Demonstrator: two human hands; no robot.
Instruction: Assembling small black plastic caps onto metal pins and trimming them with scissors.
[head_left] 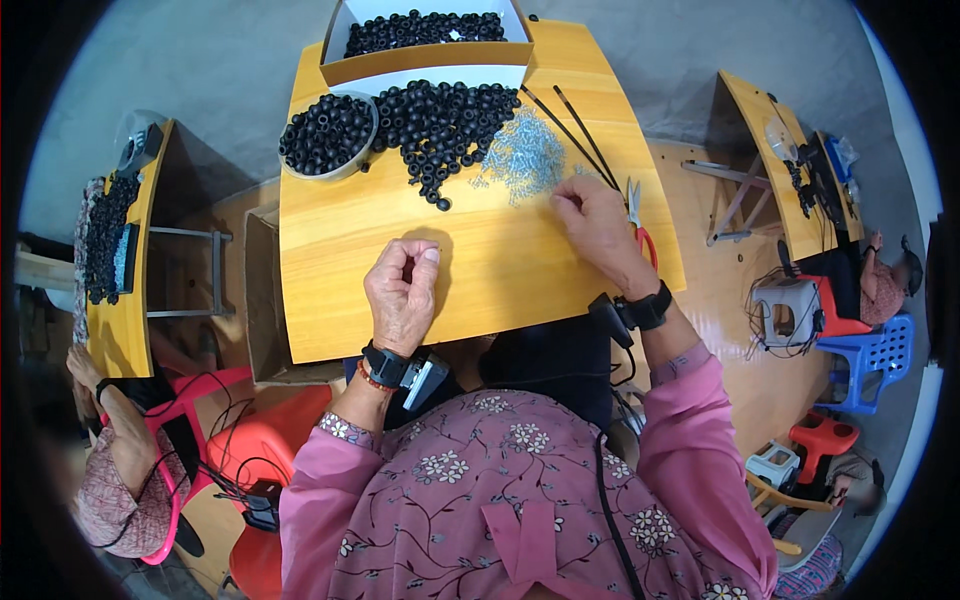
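My left hand (402,293) is closed in a pinch above the near middle of the yellow wooden table (480,270). Anything between its fingertips is too small or hidden to make out. My right hand (603,228), also closed, hovers just beside a heap of small silvery-blue metal pieces that look like screws (527,158). What its curled fingers hold, if anything, does not show. Beyond both hands lies a loose pile of black bead-like rings (445,122). More rings fill a round bowl (374,135) at the left.
An open cardboard box (430,66) with black rings stands at the table's far edge. Two thin black rods (572,124) and red-handled scissors (642,225) lie at the right. Other people (130,480) sit at side tables. A cardboard carton (264,290) stands left of the table.
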